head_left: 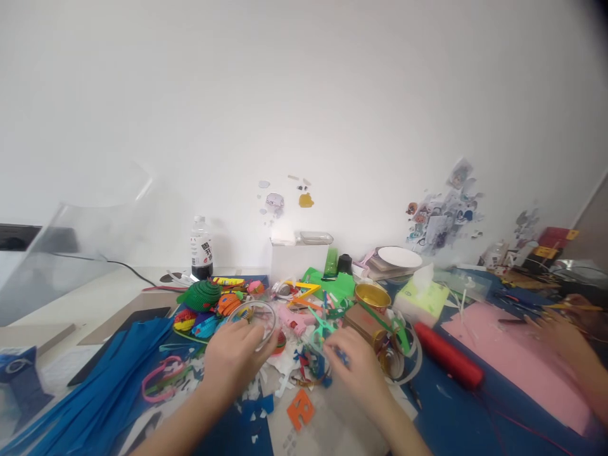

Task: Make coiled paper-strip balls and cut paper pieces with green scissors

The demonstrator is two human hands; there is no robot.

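Note:
My left hand (237, 354) is closed on the lower edge of a roll of clear tape (272, 310), which stands tilted above the clutter. My right hand (354, 367) has its fingers bent together over small blue scraps (313, 366); what lies between the fingertips is hidden. Just beyond it are mint-green scissors (322, 325) and a pink glue gun (294, 318). An orange cut-out piece (301, 409) lies on the grey board (342, 424) between my forearms. To the left sit several colourful corrugated-paper shapes, among them a green dome (202, 296).
Blue paper strips (109, 380) and a pink band (164, 380) lie left. A bottle (202, 248) stands near the wall. Rightward are a brown box (363, 323), a gold tin (373, 294), a tissue pack (422, 297), a red roll (449, 356) and another person's hand (560, 332) over pink paper (513, 361).

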